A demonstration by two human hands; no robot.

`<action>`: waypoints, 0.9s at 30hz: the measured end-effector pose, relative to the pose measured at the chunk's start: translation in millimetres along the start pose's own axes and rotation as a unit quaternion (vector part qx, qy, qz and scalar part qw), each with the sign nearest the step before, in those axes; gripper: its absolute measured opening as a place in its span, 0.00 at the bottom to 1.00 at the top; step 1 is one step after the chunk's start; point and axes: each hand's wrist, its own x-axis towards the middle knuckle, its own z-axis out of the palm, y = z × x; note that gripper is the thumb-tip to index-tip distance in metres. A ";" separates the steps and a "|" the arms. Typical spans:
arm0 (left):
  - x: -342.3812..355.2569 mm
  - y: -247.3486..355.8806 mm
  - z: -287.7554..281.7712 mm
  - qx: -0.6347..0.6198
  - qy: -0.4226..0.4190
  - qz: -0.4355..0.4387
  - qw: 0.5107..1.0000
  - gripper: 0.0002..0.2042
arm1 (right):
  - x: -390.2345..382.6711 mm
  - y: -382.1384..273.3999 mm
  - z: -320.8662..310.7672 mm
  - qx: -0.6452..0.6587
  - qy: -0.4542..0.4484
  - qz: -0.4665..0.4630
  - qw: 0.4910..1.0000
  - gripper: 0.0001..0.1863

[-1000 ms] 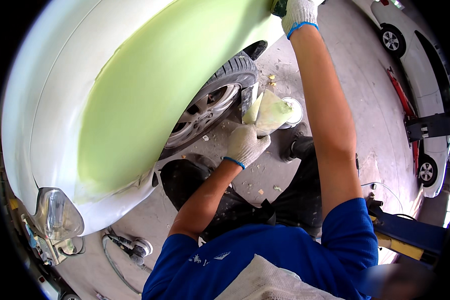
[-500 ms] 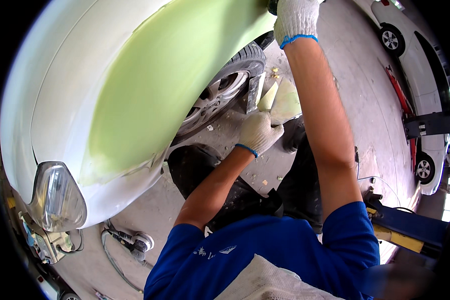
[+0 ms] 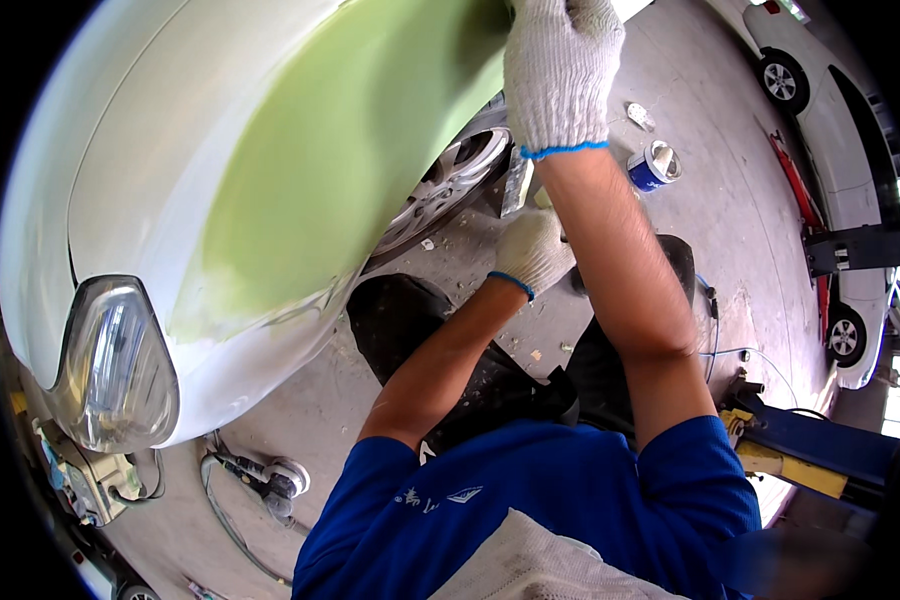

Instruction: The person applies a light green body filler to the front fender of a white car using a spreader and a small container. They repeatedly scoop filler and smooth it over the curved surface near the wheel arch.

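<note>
A white car's front fender [image 3: 140,170] carries a broad patch of smooth pale green filler [image 3: 310,190]. My right hand [image 3: 563,75], in a white knit glove with a blue cuff, is closed at the patch's upper right edge; what it grips is hidden. Lower down, my gloved left hand [image 3: 532,250] is closed on a putty board [image 3: 542,198], of which only a small yellowish part shows past my right forearm. A pale, smeared flat strip [image 3: 517,182] shows just beyond that hand, near the wheel [image 3: 450,190]; I cannot tell whether it is held.
A blue-and-white tub [image 3: 654,165] stands on the floor right of my forearm, near a small pale piece [image 3: 640,117]. A sander [image 3: 280,482] with its hose lies at lower left. Lift arms [image 3: 810,450] and another white car [image 3: 840,160] are at right.
My right hand has moved down and left along the green patch, its forearm now covering most of the putty board. My left hand has shifted slightly right. The tub has come into view.
</note>
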 end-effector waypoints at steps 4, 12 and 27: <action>-22.0 -42.4 43.5 -0.230 -0.042 0.008 0.972 0.20 | -30.3 -35.5 8.0 -0.001 -0.022 -0.034 0.999 0.18; 14.1 36.2 -46.4 -0.097 -0.073 -0.117 0.986 0.14 | -79.6 -83.6 3.1 -0.018 -0.098 -0.098 0.990 0.18; 12.7 21.9 -48.8 -0.048 -0.076 -0.095 0.991 0.15 | -191.6 -147.2 -12.7 0.087 -0.296 -0.047 0.950 0.28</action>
